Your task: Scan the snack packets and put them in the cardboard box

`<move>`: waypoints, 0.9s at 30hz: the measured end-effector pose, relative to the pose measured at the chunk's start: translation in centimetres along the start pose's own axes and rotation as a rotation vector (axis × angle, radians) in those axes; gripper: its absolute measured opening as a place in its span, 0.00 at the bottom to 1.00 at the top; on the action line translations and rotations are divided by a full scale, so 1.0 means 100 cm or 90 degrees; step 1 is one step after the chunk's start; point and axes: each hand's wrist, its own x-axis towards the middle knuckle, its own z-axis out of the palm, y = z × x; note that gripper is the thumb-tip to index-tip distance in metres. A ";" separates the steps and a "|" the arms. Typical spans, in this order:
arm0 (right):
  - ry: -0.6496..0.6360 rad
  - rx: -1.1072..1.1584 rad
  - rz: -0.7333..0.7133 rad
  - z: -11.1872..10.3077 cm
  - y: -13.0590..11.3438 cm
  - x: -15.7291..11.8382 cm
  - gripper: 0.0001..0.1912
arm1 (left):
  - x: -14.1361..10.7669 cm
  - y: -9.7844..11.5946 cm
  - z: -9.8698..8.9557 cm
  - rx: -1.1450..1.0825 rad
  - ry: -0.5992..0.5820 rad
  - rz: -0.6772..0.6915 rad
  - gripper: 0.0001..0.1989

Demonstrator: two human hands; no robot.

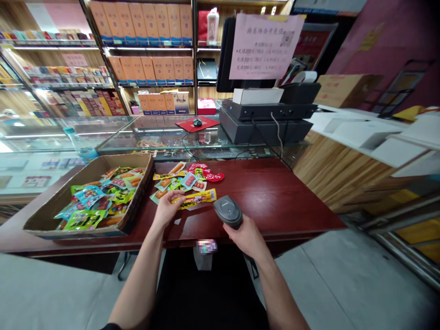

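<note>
The left hand [167, 208]'s grip is clamped on the yellow packet [201, 198] at its 9 o'clock end, apparently to leave the pale printed end uncovered. The right hand [245, 233]'s grip is closed around the handle of the grey scanner [227, 211], whose head lies near that end, at 4 o'clock, probably for a clear view of it. Loose snack packets [189, 180] lie on the bench [275, 197] at 12 o'clock from the yellow packet, within easy reach; 1 cardboard tray [140, 195] at 9 o'clock keeps others contained.
</note>
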 end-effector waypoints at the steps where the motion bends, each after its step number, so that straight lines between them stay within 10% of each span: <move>1: -0.001 0.003 0.002 0.000 0.000 0.000 0.10 | 0.000 0.002 -0.001 0.006 0.003 0.007 0.24; 7: -0.022 0.016 0.013 0.006 0.003 0.007 0.13 | 0.016 0.058 -0.052 0.136 0.126 0.138 0.19; 15: -0.068 0.031 -0.009 0.021 0.003 0.020 0.18 | 0.027 0.143 -0.155 0.463 0.543 0.299 0.15; 27: -0.025 0.043 0.010 0.008 0.005 0.013 0.13 | 0.047 0.079 -0.062 0.513 0.281 0.303 0.11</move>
